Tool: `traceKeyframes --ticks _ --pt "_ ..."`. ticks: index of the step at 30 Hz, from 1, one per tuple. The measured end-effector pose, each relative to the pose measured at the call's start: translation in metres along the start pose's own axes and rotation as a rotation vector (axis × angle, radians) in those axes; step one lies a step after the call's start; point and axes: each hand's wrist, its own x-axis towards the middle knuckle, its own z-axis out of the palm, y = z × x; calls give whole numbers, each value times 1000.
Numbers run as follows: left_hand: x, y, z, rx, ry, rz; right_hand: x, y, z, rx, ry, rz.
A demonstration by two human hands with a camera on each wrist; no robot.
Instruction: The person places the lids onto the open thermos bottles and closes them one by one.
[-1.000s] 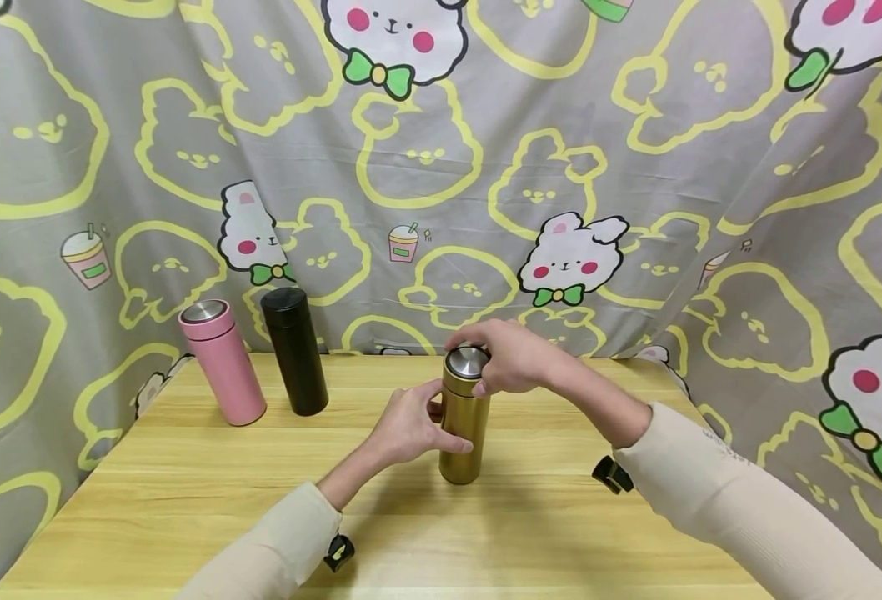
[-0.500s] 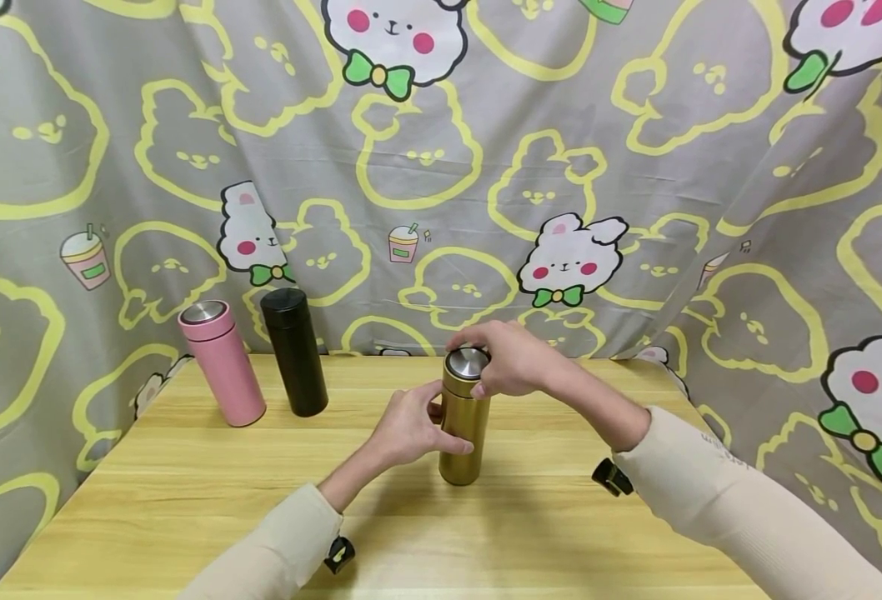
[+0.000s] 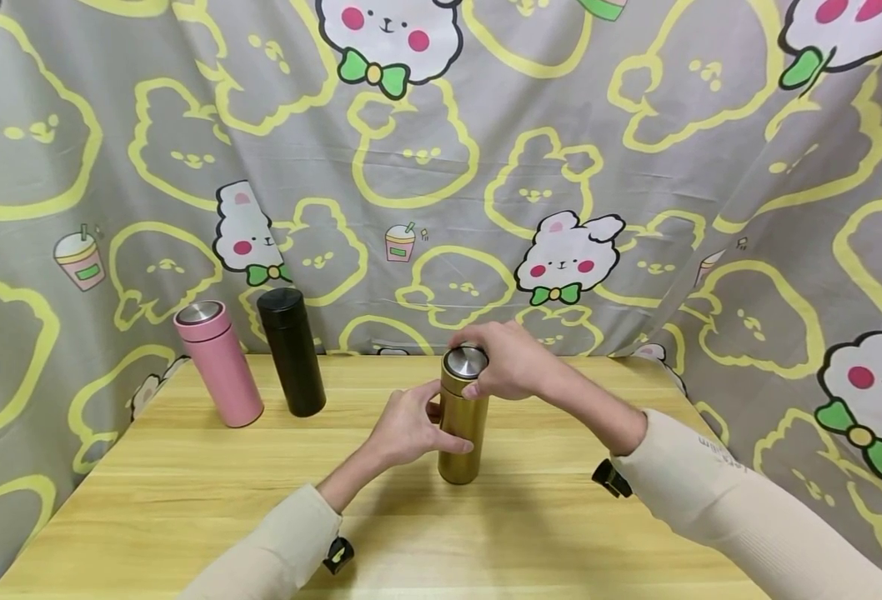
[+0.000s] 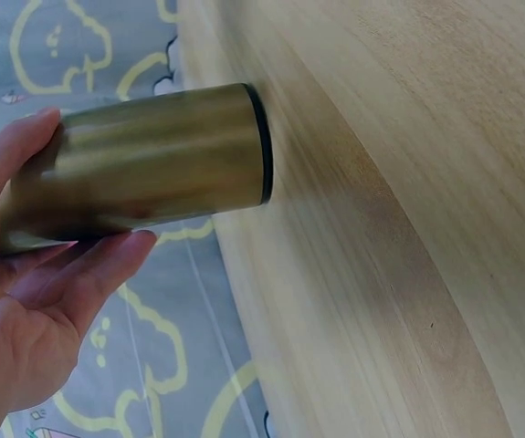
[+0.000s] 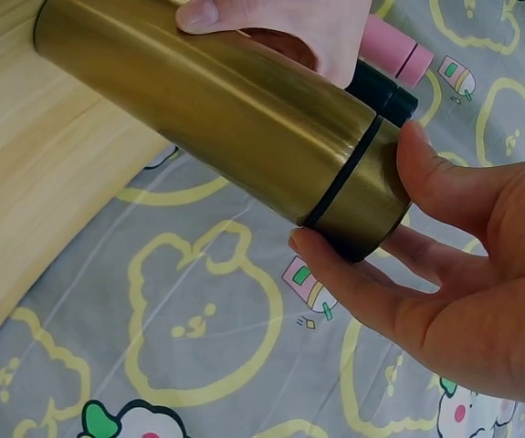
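A gold thermos flask (image 3: 462, 433) stands upright on the wooden table, its lid (image 3: 466, 363) topped by a silver disc. My left hand (image 3: 405, 423) holds the flask's body from the left, thumb across the front and fingers behind it. My right hand (image 3: 512, 360) grips the lid from the right, with thumb and fingers around its rim. In the right wrist view a dark ring (image 5: 342, 173) runs between lid and body. The flask's black base edge (image 4: 261, 144) shows against the table in the left wrist view.
A pink thermos (image 3: 223, 367) and a black thermos (image 3: 293, 354) stand upright at the back left of the wooden table (image 3: 186, 500). A grey patterned curtain (image 3: 426, 167) hangs behind and along the sides. Black straps (image 3: 611, 478) sit at both wrists.
My right hand and its thumb have shifted very slightly on the lid. The whole view has drifted a little. The left hand and the flask stay in place.
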Motion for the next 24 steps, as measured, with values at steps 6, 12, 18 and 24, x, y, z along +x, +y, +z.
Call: traceKeyframes --ticks 6,12,18,24 --pt "-1 0 -1 -1 -8 -5 0 1 -1 1 -5 -10" --pt "-1 1 -2 -10 -35 -4 1 4 -3 11 -39 -28" --pt "0 2 -4 -16 -48 -3 0 8 -4 19 -56 -43" --pt "-2 2 -4 -25 -43 1 0 10 -5 54 -82 -50"
